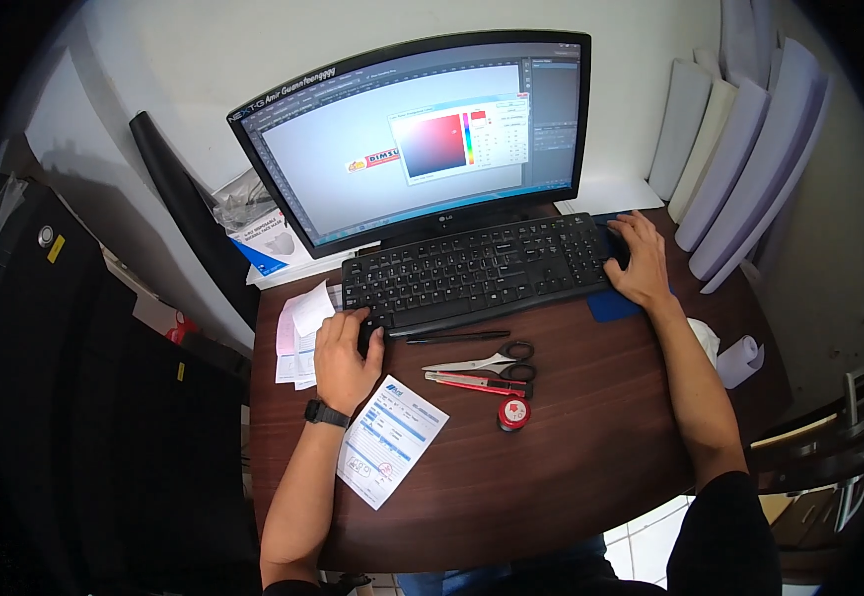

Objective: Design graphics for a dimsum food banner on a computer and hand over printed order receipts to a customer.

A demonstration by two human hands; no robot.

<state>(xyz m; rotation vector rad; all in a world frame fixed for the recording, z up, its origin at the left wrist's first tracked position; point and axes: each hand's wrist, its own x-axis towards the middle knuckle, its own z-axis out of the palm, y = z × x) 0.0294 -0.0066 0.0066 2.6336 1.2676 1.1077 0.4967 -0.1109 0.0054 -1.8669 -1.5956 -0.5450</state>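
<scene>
My left hand (345, 355) rests at the lower left corner of a black keyboard (482, 268), fingers spread on its edge keys, a black watch on the wrist. My right hand (639, 260) lies cupped over a dark mouse at the keyboard's right end, on a blue mouse pad (611, 305). Behind the keyboard stands a black monitor (422, 139) showing a design program with a colour picker window open. A printed form (390, 439) lies on the brown desk (571, 447) just under my left wrist.
In front of the keyboard lie a black pen (457, 338), scissors (492, 360), a red utility knife (477, 383) and a small red round stamp (513, 413). Paper slips (298, 333) sit at the left edge. Rolled white sheets (740, 149) lean in the right corner; a small roll (740, 360) lies near the desk edge.
</scene>
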